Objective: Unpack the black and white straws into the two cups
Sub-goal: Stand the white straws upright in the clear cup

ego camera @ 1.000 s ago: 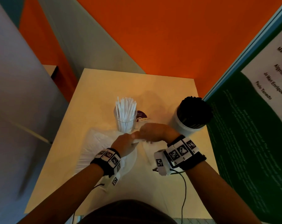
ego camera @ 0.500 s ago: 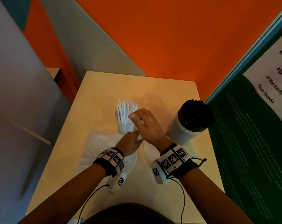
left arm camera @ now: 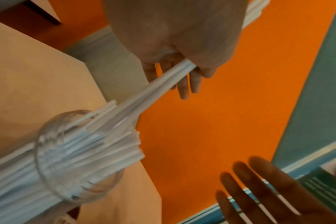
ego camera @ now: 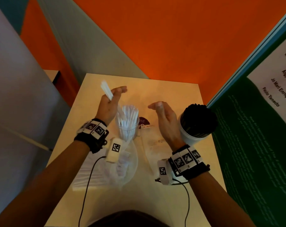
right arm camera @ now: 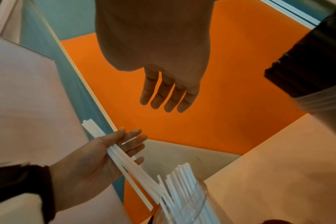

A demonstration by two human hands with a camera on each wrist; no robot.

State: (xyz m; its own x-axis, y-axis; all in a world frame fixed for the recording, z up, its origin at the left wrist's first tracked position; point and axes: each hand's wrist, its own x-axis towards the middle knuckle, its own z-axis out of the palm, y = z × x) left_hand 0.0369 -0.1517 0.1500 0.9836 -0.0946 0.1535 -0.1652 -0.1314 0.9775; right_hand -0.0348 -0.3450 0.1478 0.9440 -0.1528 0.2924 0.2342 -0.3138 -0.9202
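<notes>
Dim warm light, motion blur, wide-angle distortion

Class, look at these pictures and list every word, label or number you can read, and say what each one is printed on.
"Jo Mari Enriquez", on the white panel of the green poster at right.
"Paulo Tanedo", on the same panel, below it.
"Ma. C..." and "Algyron P...", same panel, cut off by the picture's edge.
Fine print on the poster's green part: too small to read.
Purple label behind the clear cup: blurred, unreadable.
Wristband markers: patterns only, no words.

The poster point(ego camera: 270, 89) at right reads "Jo Mari Enriquez" and "Paulo Tanedo".
</notes>
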